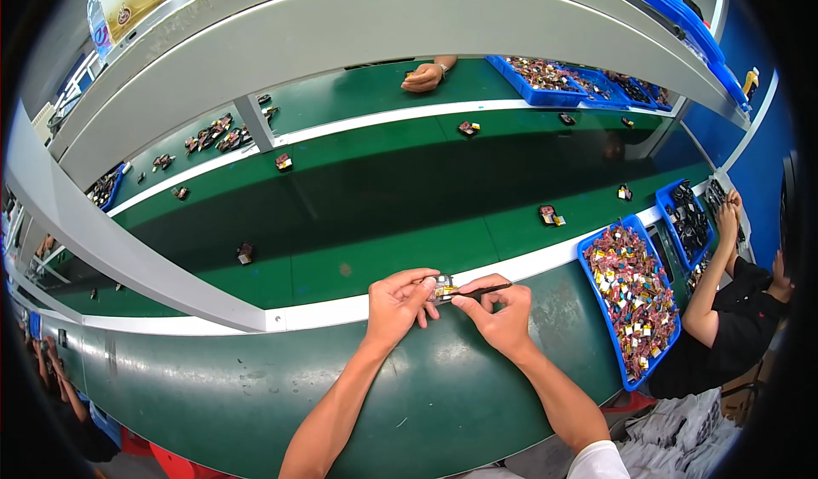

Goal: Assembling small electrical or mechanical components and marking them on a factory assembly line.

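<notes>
Above the near green worktop, my left hand [394, 310] pinches a small black-framed electronic part [443, 286] with a yellow and silvery inside. My right hand [504, 319] is closed around a slim black tool that looks like tweezers [487, 291]. The tool's tip points left and meets the part, or lies just over it; which of the two I cannot tell. Both hands are close together in front of the white rail, and the fingers partly cover the part.
A blue tray [629, 387] heaped with small wired components stands right of my arms. Behind it is another blue tray [704, 242] of black parts, beside a co-worker [724, 317]. Small assemblies lie along the green conveyor belt [400, 253]. Across it shows another person's hand [422, 77]. A grey frame [409, 20] arches overhead.
</notes>
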A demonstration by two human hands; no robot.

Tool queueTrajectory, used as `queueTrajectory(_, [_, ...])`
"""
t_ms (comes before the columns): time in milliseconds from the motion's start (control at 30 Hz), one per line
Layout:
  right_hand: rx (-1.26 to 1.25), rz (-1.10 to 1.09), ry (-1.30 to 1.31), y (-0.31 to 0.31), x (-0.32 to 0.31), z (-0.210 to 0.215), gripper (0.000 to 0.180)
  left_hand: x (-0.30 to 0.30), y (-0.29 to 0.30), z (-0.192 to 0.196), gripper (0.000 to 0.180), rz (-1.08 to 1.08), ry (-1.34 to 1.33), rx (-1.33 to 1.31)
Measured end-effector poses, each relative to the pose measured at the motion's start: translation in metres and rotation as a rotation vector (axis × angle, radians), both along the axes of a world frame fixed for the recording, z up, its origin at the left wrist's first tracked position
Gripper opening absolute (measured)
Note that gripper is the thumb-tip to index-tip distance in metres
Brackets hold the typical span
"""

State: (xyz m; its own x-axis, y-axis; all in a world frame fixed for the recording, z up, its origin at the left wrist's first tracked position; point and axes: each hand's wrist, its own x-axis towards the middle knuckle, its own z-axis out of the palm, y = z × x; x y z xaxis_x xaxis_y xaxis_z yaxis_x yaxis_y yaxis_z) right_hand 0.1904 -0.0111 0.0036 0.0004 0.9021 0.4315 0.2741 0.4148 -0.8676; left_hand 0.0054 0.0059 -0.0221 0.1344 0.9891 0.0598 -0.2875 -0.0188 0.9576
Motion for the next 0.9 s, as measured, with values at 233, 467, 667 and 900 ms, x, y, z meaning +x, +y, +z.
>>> queueTrajectory(233, [0.052,-0.011,-0.043,-0.003,-0.003,0.0,0.013,0.001,-0.001,0.001,0.023,-0.004,0.027,0.004])
queueTrajectory(467, [0.129,0.003,-0.15,-0.004,-0.001,-0.001,0.013,0.004,-0.001,0.002,0.02,0.025,0.038,-0.014])
queueTrajectory(667, [0.372,0.03,-0.206,-0.003,-0.008,0.002,0.015,0.007,-0.002,0.002,0.016,0.046,0.076,-0.008])
queueTrajectory(900, [0.427,-0.006,-0.33,-0.009,-0.012,0.003,0.019,0.01,-0.004,0.005,0.013,0.085,0.173,0.014])
